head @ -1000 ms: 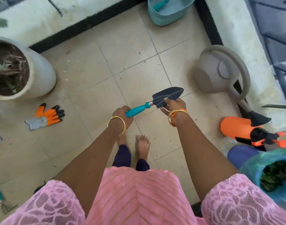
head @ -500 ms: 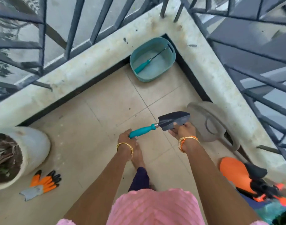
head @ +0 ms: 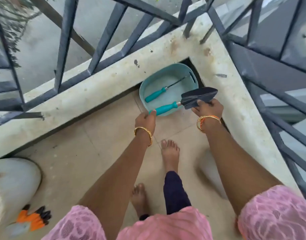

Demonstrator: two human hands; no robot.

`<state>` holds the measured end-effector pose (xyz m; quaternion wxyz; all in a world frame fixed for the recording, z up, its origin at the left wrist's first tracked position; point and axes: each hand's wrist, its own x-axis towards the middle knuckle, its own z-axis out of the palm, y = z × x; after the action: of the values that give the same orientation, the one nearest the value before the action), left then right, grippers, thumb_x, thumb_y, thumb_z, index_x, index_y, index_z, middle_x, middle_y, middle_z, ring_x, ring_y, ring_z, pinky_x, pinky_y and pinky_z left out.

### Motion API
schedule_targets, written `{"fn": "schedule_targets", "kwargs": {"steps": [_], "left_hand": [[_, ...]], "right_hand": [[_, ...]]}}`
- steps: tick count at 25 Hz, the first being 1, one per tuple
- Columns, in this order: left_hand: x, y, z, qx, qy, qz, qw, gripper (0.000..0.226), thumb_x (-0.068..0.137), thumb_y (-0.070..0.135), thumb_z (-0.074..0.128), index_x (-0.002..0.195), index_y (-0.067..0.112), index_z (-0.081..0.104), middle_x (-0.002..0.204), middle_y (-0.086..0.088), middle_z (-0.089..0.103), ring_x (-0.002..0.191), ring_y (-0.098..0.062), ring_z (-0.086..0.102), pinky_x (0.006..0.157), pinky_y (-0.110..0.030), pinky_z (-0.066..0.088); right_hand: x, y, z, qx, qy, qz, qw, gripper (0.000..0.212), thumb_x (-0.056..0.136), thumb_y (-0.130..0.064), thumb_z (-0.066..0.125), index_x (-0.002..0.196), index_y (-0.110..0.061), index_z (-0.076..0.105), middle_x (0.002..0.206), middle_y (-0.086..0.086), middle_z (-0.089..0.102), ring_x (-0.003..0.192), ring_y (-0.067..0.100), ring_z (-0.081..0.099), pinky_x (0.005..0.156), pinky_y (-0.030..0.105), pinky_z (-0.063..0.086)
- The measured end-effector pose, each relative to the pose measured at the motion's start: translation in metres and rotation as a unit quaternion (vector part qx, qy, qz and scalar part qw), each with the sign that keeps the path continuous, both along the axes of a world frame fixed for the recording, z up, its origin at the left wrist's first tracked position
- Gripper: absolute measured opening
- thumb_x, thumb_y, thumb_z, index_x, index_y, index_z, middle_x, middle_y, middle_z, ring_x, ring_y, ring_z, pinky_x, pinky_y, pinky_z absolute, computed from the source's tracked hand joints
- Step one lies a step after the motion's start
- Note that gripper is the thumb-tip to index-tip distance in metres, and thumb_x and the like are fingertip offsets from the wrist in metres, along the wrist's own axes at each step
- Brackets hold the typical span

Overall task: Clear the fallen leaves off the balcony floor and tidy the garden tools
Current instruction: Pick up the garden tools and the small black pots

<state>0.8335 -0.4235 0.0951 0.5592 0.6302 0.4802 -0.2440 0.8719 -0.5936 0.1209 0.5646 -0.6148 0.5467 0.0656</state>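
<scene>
You're on the tool-tidying step: the trowel [head: 186, 102] is held over the near edge of the teal basket [head: 167, 71], and that basket is your landmark, tucked into the corner of the balcony ledge [head: 103, 78].

Grip: your left hand [head: 146, 119] pinches the butt end of the trowel's teal handle, fingers curled on it, just at the basket's near-left rim. Your right hand [head: 208, 108] holds the dark blade from underneath, fingers wrapped on its lower edge, just off the basket's right side. Both hands are closed on the trowel, none free. The tool lies roughly level, blade toward the ledge corner, handle toward you.

Pose: both forearms reach forward and down toward the basket, wrists bangled, one bare foot [head: 169, 154] stepped up on the near side of the basket.

Already inside the basket: a thin teal-handled weeder [head: 163, 91], lying diagonally on the floor of it.

Next move, as a judgement: lower the trowel in beside the weeder and let go. The blade overhangs the right rim now, so you'd likely need to shift it left or angle it to fit inside the walls.

Far on the near-left of the basket, orange gloves [head: 34, 218] lie on the tiles by a white planter [head: 13, 179], not yet put away. No leaves show on the tiles in this view.
</scene>
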Motion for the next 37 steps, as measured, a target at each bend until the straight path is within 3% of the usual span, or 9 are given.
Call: {"fn": "schedule_targets", "kwargs": {"steps": [3,7,11,17,20,22,29,35,37], "left_hand": [[0.043,-0.014,-0.026,-0.026,0.024,-0.127,0.991,0.059,0.089,0.039,0.057,0.139,0.011,0.044,0.143,-0.011,0.046,0.127,-0.027,0.048,0.108,-0.044,0.039],[0.081,-0.022,-0.061,0.022,0.033,-0.363,0.931,0.056,0.098,0.038,0.041,0.149,0.017,0.027,0.153,-0.009,0.031,0.137,-0.027,0.036,0.114,-0.036,0.028],[0.095,-0.027,-0.096,0.003,0.064,-0.391,0.918,0.058,0.101,0.044,0.029,0.148,0.012,0.029,0.154,-0.011,0.029,0.140,-0.028,0.029,0.116,-0.039,0.022],[0.085,-0.043,-0.115,0.009,0.074,-0.376,0.924,0.060,0.101,0.048,0.022,0.138,0.007,0.045,0.141,-0.018,0.046,0.128,-0.032,0.043,0.109,-0.038,0.032],[0.066,-0.042,-0.089,0.053,0.060,-0.364,0.928,0.053,0.102,0.041,0.030,0.144,0.009,0.036,0.147,-0.014,0.040,0.134,-0.030,0.039,0.112,-0.037,0.029],[0.048,-0.037,-0.059,0.091,0.027,-0.380,0.920,0.044,0.102,0.028,0.035,0.140,0.007,0.042,0.138,-0.016,0.048,0.125,-0.029,0.047,0.107,-0.034,0.035],[-0.038,-0.007,0.038,0.139,0.053,-0.407,0.901,0.041,0.100,0.018,0.033,0.140,0.013,0.041,0.137,-0.009,0.047,0.125,-0.026,0.044,0.105,-0.037,0.039],[-0.119,0.036,0.082,0.212,0.104,-0.448,0.862,0.040,0.098,0.020,0.035,0.138,0.013,0.038,0.132,-0.008,0.047,0.120,-0.027,0.045,0.093,-0.037,0.041],[-0.152,0.050,0.085,0.221,0.139,-0.432,0.863,0.046,0.094,0.014,0.044,0.138,0.013,0.034,0.134,-0.009,0.044,0.122,-0.027,0.043,0.095,-0.036,0.040]], "right_hand": [[0.039,-0.004,-0.044,-0.078,0.041,0.062,0.994,0.021,0.082,-0.005,0.065,0.103,-0.006,0.064,0.092,0.011,0.068,0.076,0.024,0.069,0.067,0.031,0.060],[0.067,-0.008,-0.102,-0.127,0.096,0.141,0.977,0.021,0.082,-0.014,0.065,0.103,-0.012,0.066,0.103,0.010,0.070,0.091,0.029,0.067,0.085,0.044,0.056],[0.070,0.002,-0.138,-0.114,0.117,0.166,0.973,0.023,0.085,-0.015,0.061,0.106,-0.007,0.066,0.105,0.013,0.069,0.093,0.031,0.068,0.087,0.043,0.055],[0.072,-0.003,-0.144,-0.186,0.156,0.216,0.946,0.019,0.090,-0.023,0.059,0.094,-0.005,0.065,0.099,0.010,0.068,0.085,0.024,0.064,0.077,0.026,0.047],[0.056,-0.003,-0.126,-0.192,0.146,0.237,0.941,0.021,0.090,-0.026,0.055,0.092,-0.008,0.064,0.092,0.010,0.068,0.081,0.028,0.068,0.080,0.037,0.056],[0.036,-0.002,-0.102,-0.202,0.154,0.298,0.920,0.021,0.090,-0.023,0.051,0.089,-0.007,0.063,0.087,0.013,0.067,0.078,0.029,0.066,0.076,0.039,0.056],[-0.029,0.032,0.004,-0.262,0.075,0.620,0.736,0.021,0.096,-0.024,0.043,0.089,-0.009,0.055,0.072,0.009,0.059,0.067,0.028,0.057,0.057,0.028,0.036],[-0.090,0.088,0.031,-0.340,-0.088,0.816,0.458,0.020,0.069,-0.015,0.075,0.064,-0.009,0.056,0.049,0.008,0.056,0.041,0.028,0.054,0.040,0.027,0.039],[-0.117,0.111,0.034,-0.336,-0.133,0.839,0.406,0.020,0.068,-0.015,0.076,0.067,-0.010,0.057,0.054,0.006,0.057,0.044,0.026,0.054,0.040,0.029,0.041]]}}
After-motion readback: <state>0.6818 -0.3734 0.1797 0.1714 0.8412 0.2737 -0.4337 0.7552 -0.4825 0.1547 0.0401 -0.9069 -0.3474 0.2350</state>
